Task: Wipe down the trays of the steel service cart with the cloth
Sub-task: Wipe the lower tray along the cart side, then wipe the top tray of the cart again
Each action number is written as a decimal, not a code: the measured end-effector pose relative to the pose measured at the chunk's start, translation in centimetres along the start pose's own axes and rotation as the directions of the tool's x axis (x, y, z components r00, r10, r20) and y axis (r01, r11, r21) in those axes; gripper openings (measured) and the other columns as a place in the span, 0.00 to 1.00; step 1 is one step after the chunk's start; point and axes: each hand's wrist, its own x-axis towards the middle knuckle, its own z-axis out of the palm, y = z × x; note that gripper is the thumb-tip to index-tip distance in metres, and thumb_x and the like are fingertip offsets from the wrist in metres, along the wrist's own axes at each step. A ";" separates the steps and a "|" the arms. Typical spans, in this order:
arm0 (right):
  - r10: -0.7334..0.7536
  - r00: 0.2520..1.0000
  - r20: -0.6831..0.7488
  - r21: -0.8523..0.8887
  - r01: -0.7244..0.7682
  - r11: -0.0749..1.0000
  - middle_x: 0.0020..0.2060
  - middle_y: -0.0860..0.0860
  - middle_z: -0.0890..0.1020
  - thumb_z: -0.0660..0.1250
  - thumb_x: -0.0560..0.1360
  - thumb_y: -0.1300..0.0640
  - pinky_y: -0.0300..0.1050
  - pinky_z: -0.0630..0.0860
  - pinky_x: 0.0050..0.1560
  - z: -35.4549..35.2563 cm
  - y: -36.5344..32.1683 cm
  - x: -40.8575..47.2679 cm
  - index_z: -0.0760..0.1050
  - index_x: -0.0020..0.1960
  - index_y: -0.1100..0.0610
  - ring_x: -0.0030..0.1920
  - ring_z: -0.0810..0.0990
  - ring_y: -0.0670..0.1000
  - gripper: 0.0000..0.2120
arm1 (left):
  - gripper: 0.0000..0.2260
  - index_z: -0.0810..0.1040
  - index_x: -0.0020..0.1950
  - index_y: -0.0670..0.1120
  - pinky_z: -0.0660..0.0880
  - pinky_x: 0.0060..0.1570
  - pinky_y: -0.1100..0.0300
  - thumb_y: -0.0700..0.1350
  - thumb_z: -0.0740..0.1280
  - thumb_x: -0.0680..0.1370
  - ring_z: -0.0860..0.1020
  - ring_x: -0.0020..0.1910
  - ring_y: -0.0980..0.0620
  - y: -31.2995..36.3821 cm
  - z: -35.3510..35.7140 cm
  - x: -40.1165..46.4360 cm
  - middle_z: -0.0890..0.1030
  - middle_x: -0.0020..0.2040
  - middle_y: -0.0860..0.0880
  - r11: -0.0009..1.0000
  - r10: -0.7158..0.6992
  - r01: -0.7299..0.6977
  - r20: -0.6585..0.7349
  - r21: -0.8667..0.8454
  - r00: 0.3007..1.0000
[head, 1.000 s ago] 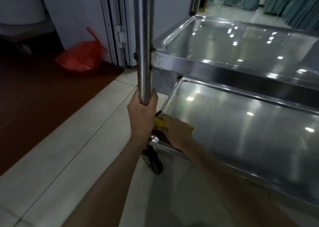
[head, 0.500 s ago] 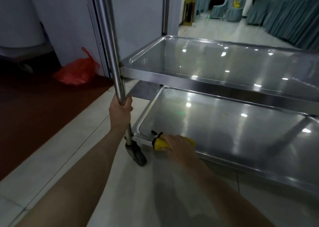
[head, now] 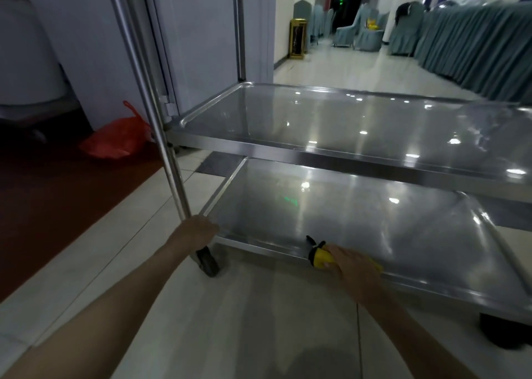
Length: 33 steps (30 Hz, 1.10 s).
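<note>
The steel service cart stands in front of me with a middle tray point(head: 331, 125) and a bottom tray point(head: 359, 214), both shiny. My left hand point(head: 198, 230) grips the near-left upright post point(head: 157, 119) low down, just above the caster. My right hand point(head: 352, 266) lies over a yellow cloth point(head: 321, 258) with a black edge and presses it on the near rim of the bottom tray. Most of the cloth is hidden under my fingers.
A black caster point(head: 207, 262) sits under the near-left post and another point(head: 502, 332) at the right. A red plastic bag point(head: 115, 139) lies on the dark red floor by the wall. Covered chairs point(head: 368, 33) and draped tables point(head: 475, 44) line the hall beyond.
My right hand has slid the cloth to the right along the near rim of the bottom tray. My left hand has moved down the post. My head has pulled back and up.
</note>
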 end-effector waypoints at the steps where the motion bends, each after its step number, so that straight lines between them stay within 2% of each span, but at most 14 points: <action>1: -0.002 1.000 -0.016 0.018 0.003 1.000 0.55 0.54 0.86 0.45 0.81 0.31 0.46 0.81 0.49 0.1 0.2 0.0 0.78 0.67 0.58 0.50 0.86 0.55 0.38 | 0.14 0.80 0.61 0.39 0.79 0.58 0.49 0.49 0.64 0.84 0.82 0.56 0.41 0.0 0.2 -0.2 0.83 0.58 0.42 0.998 0.058 -0.058 0.014 -0.038 0.998; 3: 0.043 0.998 0.039 0.031 -0.044 0.999 0.60 0.53 0.84 0.37 0.77 0.25 0.52 0.81 0.51 0.6 -0.4 0.7 0.75 0.72 0.52 0.54 0.85 0.58 0.45 | 0.08 0.83 0.54 0.43 0.81 0.55 0.48 0.45 0.67 0.82 0.84 0.50 0.43 -0.5 0.0 -0.8 0.85 0.51 0.43 0.975 0.130 -0.127 0.000 -0.182 0.992; 5: 0.020 0.998 0.063 0.050 -0.024 0.998 0.55 0.54 0.85 0.38 0.78 0.26 0.53 0.81 0.45 1.3 -2.4 1.8 0.74 0.69 0.48 0.49 0.85 0.60 0.40 | 0.04 0.83 0.49 0.45 0.82 0.53 0.48 0.42 0.68 0.81 0.85 0.47 0.45 -1.6 -0.4 -1.1 0.85 0.47 0.43 0.932 0.148 -0.157 -0.051 -0.326 0.988; 6: -0.005 0.998 0.068 0.071 0.001 0.997 0.53 0.55 0.86 0.40 0.79 0.27 0.54 0.82 0.44 1.6 -4.2 2.5 0.75 0.67 0.49 0.48 0.86 0.60 0.37 | 0.05 0.83 0.48 0.46 0.83 0.52 0.49 0.41 0.67 0.81 0.85 0.46 0.46 -2.1 -0.8 -1.4 0.85 0.46 0.44 0.929 0.164 -0.183 -0.088 -0.322 0.983; 8: 0.013 0.996 0.091 0.206 -0.032 0.978 0.57 0.56 0.85 0.46 0.79 0.28 0.53 0.80 0.54 2.5 -8.2 4.1 0.75 0.69 0.51 0.54 0.84 0.59 0.36 | 0.08 0.82 0.48 0.47 0.82 0.48 0.55 0.43 0.65 0.83 0.84 0.44 0.50 -2.9 -1.9 -2.0 0.84 0.44 0.48 0.948 0.189 -0.217 -0.139 -0.231 0.972; 10: -0.015 0.985 0.174 0.335 -0.045 0.941 0.62 0.53 0.83 0.54 0.79 0.34 0.42 0.71 0.62 1.8 -12.9 5.2 0.74 0.71 0.52 0.61 0.80 0.51 0.31 | 0.09 0.82 0.47 0.47 0.80 0.43 0.61 0.44 0.64 0.84 0.83 0.41 0.55 -3.5 -3.7 -3.3 0.85 0.44 0.50 0.936 0.177 -0.222 -0.179 -0.274 0.968; 13: -0.060 0.983 0.175 0.498 -0.035 0.866 0.53 0.41 0.83 0.66 0.81 0.53 0.28 0.68 0.56 -0.4 -19.8 6.1 0.78 0.61 0.43 0.54 0.78 0.37 0.10 | 0.10 0.83 0.48 0.45 0.73 0.35 0.71 0.43 0.64 0.84 0.81 0.36 0.62 -4.7 -6.9 -6.5 0.85 0.42 0.51 0.884 0.054 -0.143 -0.208 -0.445 0.977; 16: -0.041 0.950 0.310 0.592 -0.159 0.790 0.48 0.33 0.81 0.64 0.81 0.48 0.39 0.74 0.56 -3.6 -25.8 6.3 0.76 0.57 0.34 0.51 0.79 0.35 0.09 | 0.10 0.83 0.48 0.46 0.72 0.35 0.72 0.45 0.63 0.85 0.81 0.38 0.58 -4.9 -10.5 -10.2 0.85 0.43 0.48 0.817 -0.090 -0.041 -0.196 -0.575 0.976; 19: -0.043 0.918 0.394 0.666 -0.253 0.702 0.52 0.27 0.72 0.63 0.84 0.53 0.23 0.68 0.57 -9.4 -31.0 6.5 0.66 0.66 0.40 0.53 0.72 0.23 0.13 | 0.11 0.83 0.48 0.48 0.73 0.36 0.70 0.45 0.62 0.85 0.81 0.40 0.54 -3.9 -14.7 -14.2 0.85 0.43 0.49 0.761 -0.178 0.023 -0.175 -0.649 0.968; 23: 0.035 0.849 0.527 0.657 -0.433 0.617 0.57 0.34 0.69 0.61 0.85 0.55 0.13 0.57 0.47 -18.8 -35.5 7.6 0.62 0.70 0.45 0.58 0.71 0.35 0.16 | 0.11 0.82 0.46 0.49 0.74 0.37 0.69 0.46 0.63 0.85 0.82 0.41 0.56 -0.8 -21.6 -19.2 0.85 0.43 0.50 0.727 -0.250 0.080 -0.154 -0.682 0.956; 26: 0.044 0.871 0.489 0.696 -0.420 0.582 0.53 0.27 0.69 0.62 0.84 0.56 0.16 0.62 0.47 -26.7 -37.7 8.4 0.63 0.65 0.39 0.50 0.68 0.25 0.15 | 0.10 0.82 0.47 0.50 0.74 0.38 0.68 0.46 0.63 0.84 0.82 0.43 0.54 3.4 -27.5 -22.2 0.85 0.44 0.50 0.723 -0.253 0.094 -0.136 -0.684 0.958; 28: 0.064 0.870 0.489 0.707 -0.439 0.555 0.52 0.29 0.74 0.62 0.84 0.54 0.22 0.68 0.49 -32.2 -38.7 8.9 0.67 0.61 0.35 0.48 0.74 0.28 0.14 | 0.09 0.82 0.49 0.50 0.75 0.40 0.67 0.47 0.62 0.85 0.82 0.43 0.55 7.0 -31.4 -24.1 0.85 0.45 0.52 0.739 -0.237 0.094 -0.127 -0.667 0.963; 31: 0.111 0.876 0.470 0.724 -0.455 0.518 0.46 0.42 0.83 0.63 0.84 0.54 0.37 0.74 0.49 -40.5 -39.8 9.9 0.76 0.57 0.39 0.46 0.80 0.39 0.10 | 0.09 0.81 0.51 0.51 0.77 0.43 0.62 0.49 0.62 0.85 0.83 0.43 0.56 12.6 -36.6 -27.1 0.85 0.46 0.53 0.772 -0.187 0.083 -0.100 -0.630 0.977; 33: 0.174 0.885 0.432 0.745 -0.459 0.484 0.46 0.43 0.83 0.63 0.84 0.56 0.37 0.75 0.46 -46.1 -40.3 10.6 0.77 0.57 0.43 0.45 0.80 0.43 0.08 | 0.09 0.81 0.51 0.50 0.80 0.45 0.57 0.49 0.62 0.85 0.83 0.43 0.56 16.3 -39.8 -28.8 0.85 0.45 0.54 0.777 -0.161 0.082 -0.071 -0.624 0.985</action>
